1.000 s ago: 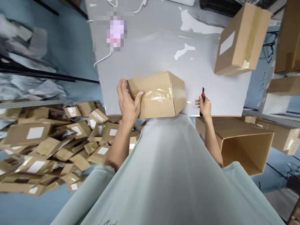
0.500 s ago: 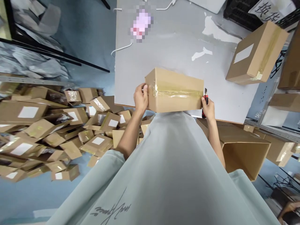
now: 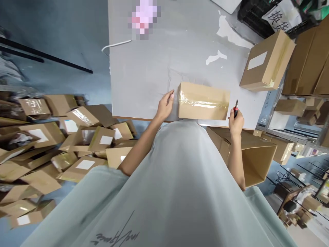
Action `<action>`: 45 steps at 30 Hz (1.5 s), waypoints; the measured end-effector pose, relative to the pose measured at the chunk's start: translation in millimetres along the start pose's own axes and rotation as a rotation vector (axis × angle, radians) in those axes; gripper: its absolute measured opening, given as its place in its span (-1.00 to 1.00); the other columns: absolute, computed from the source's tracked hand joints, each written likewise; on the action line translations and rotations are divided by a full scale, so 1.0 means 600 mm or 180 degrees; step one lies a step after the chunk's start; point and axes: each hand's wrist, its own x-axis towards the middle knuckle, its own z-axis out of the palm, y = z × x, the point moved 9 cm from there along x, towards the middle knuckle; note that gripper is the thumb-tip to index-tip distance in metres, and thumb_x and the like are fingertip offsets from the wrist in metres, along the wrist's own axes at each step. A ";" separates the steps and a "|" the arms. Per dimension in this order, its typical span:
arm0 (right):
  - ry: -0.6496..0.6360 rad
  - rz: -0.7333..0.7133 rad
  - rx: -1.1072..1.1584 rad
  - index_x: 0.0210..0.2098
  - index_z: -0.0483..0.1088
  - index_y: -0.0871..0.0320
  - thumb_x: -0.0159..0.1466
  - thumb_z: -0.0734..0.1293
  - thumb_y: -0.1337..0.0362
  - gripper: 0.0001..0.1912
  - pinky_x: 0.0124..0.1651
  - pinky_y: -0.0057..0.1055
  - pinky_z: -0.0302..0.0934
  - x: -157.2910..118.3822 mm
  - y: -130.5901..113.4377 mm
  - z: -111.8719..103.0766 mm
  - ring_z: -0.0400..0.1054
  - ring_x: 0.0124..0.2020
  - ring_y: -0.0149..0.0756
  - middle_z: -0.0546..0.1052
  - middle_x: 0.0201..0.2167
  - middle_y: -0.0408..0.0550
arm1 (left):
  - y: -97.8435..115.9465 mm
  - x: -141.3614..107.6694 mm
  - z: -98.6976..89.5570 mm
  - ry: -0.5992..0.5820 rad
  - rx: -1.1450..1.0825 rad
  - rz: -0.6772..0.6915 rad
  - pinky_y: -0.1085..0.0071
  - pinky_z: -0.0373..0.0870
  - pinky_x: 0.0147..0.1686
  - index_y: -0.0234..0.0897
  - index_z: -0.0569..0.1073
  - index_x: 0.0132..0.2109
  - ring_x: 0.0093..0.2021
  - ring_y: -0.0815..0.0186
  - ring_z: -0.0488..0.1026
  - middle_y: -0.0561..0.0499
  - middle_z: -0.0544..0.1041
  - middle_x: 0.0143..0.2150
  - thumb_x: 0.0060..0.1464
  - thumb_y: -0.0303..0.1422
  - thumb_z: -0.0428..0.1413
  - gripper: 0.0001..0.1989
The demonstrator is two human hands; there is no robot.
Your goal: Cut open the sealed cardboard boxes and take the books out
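Note:
A brown cardboard box with clear tape along its upper face rests on the grey table at the edge nearest my body. Just left of the box is my left hand, its fingers apart, holding nothing and not touching the box. My right hand, to the right of the box, is closed around a red and black utility knife. The knife's dark tip points away from me.
A taped box with a white label stands at the table's right side, near a black crate. Many cardboard boxes are piled at the left. An open carton is below the table's right edge.
Both hands have come off the box, which now rests on the table by itself. My left hand has opened. The right hand still holds the knife, raised more upright. The view has shifted.

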 end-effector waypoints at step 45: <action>-0.2101 -0.2250 -0.2276 0.38 0.48 0.16 0.65 0.11 0.37 -0.54 0.05 -0.17 0.39 -0.062 -0.410 0.102 0.66 0.08 0.07 0.69 0.11 0.29 | 0.076 -0.028 0.021 -0.1033 -0.0256 0.0362 -0.05 0.46 0.48 -0.05 0.34 0.61 0.63 -0.14 0.26 -0.28 0.23 0.66 0.25 0.27 0.32 -0.04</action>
